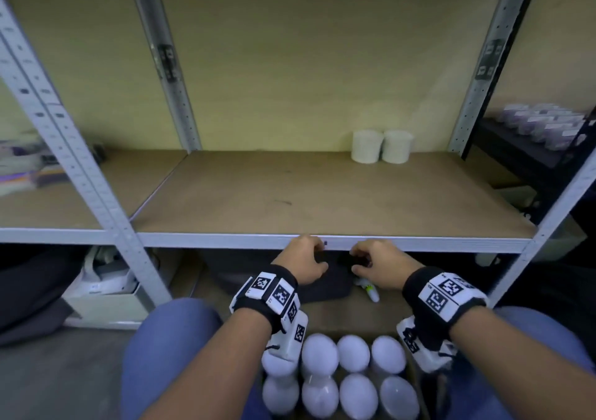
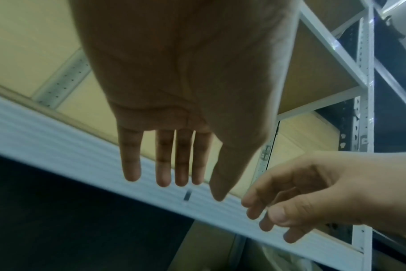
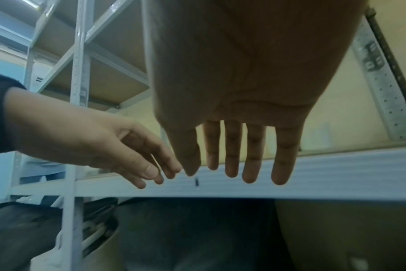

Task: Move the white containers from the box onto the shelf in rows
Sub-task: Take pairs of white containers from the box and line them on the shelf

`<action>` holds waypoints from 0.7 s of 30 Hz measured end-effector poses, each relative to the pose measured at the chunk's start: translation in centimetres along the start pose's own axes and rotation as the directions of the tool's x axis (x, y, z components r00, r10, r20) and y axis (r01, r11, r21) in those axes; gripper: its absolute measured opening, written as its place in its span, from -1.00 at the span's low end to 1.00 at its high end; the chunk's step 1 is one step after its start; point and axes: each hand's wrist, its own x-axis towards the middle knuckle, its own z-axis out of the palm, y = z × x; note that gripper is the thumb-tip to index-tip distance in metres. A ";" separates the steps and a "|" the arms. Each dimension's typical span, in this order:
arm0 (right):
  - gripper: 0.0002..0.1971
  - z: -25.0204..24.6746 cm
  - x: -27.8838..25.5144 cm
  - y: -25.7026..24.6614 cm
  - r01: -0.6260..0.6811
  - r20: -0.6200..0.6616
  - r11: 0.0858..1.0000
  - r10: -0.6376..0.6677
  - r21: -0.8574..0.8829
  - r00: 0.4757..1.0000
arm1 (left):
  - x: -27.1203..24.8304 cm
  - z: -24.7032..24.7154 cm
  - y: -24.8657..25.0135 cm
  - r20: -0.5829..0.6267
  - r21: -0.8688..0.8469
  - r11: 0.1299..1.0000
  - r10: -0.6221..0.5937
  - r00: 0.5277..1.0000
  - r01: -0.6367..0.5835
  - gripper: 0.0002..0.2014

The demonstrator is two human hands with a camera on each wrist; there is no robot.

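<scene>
A: Start closest in. What's at six o'clock?

B: The box (image 1: 416, 377), sitting between the person's knees. It holds white containers (image 1: 353, 353) standing in two rows, domed tops up. I count about eight; the wrist cameras cover part of the left and right ends.

A: And the hands?

B: Both are past the box, near the middle of the head view, level with the front rail of the shelf (image 1: 419, 244). The left hand (image 1: 301, 263) and right hand (image 1: 379, 265) sit side by side, close but apart. Neither has hold of anything. From the wrist views the fingers (image 2: 166, 165) of the left hang straight and relaxed, and so do the right's fingers (image 3: 232, 155). In the head view the knuckles look a little bent, but nothing is between them.

A: Further out?

B: At about one o'clock, at the back of the shelf board, two white containers (image 1: 382, 146) stand upright, touching or nearly so. The rest of that board is bare wood.

A: So which step is this?

B: I'd judge it's between trips: a back row is begun, most of the load is still boxed.

A: Next move?

B: Probably drawing both hands back toward six o'clock, taking a container in each, then setting them beside the pair, toward eleven o'clock, to lengthen the row.
</scene>
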 end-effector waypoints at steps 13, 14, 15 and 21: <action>-0.54 18.4 4.0 2.1 0.015 0.402 1.000 -0.016 0.004 0.915 | -0.8 11.7 -11.1 0.325 0.159 0.946 -0.319 0.890 0.282 -0.56; -0.50 19.3 4.3 2.3 0.030 0.420 1.000 -0.024 -0.008 0.907 | -0.7 12.6 -11.9 0.337 0.192 0.934 -0.350 0.874 0.300 -0.54; -0.46 20.1 4.6 2.5 0.040 0.427 0.999 -0.027 -0.023 0.904 | -0.7 13.4 -12.7 0.351 0.217 0.924 -0.375 0.858 0.315 -0.49; -0.25 24.2 5.6 3.8 0.052 0.460 0.982 0.037 -0.180 0.887 | -0.8 17.0 -15.1 0.377 0.324 0.876 -0.467 0.800 0.358 -0.23</action>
